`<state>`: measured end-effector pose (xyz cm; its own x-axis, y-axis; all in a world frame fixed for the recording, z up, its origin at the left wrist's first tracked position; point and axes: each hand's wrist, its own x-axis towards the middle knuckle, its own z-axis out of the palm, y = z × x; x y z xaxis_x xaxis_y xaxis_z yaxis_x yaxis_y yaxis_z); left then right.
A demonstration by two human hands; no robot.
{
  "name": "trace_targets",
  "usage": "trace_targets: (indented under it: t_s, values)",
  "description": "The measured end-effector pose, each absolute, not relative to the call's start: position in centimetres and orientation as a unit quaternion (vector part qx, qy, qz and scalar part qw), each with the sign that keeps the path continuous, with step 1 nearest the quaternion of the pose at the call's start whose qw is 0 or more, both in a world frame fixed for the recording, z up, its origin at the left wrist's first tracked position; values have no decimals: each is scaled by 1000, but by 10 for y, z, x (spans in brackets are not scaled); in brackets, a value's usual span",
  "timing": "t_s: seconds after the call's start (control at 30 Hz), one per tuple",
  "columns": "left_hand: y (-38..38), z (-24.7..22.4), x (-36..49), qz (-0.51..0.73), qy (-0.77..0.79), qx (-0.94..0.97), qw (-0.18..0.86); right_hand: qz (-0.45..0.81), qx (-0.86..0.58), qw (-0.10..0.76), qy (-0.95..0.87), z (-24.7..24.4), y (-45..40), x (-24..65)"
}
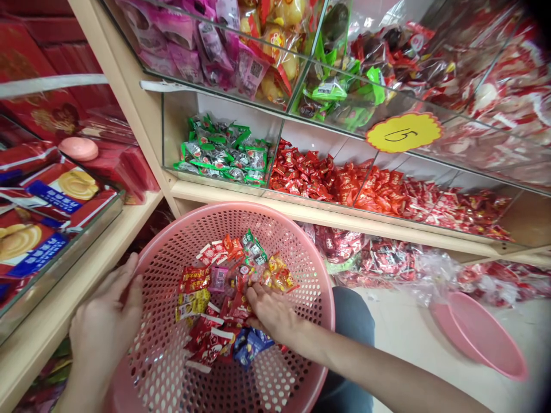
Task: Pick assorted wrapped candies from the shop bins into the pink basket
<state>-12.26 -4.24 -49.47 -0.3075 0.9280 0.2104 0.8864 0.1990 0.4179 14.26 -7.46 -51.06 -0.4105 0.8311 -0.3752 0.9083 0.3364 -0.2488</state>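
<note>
Wooden shelving (118,74) rises towards twelve o'clock, beyond our pink basket (329,310). Mixed sweets (209,338) already lie inside; what remains, we cannot tell. Our left hand (101,321) half-curls at its nine o'clock rim; our right hand (273,310) enters from four, fingers bent among wrappers, grasp unclear.

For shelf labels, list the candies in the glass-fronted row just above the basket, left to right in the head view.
Green-wrapped candies → red-wrapped candies → orange-red candies → pink-and-white candies.
</note>
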Motion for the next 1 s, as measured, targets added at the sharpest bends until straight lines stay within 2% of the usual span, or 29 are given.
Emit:
trace_targets:
  t_s: [0.17,0.4,0.63,0.77,1.0]
  values:
    - [-42,-493,-121,238,772,588,38,-196,529,91,821,-513,-77,140]
    - [-42,-498,-123,240,769,592,27,-261,547,61,793,-493,-70,141]
    - [-43,-496,-122,251,761,597,22,-250,517,41,818,-501,-69,139]
    - [-43,-495,-121,251,765,592,25,-259,522,-2,813,-491,-73,151]
    - [-44,-496,-124,253,765,591,27,-245,545,1,802,-482,-72,191]
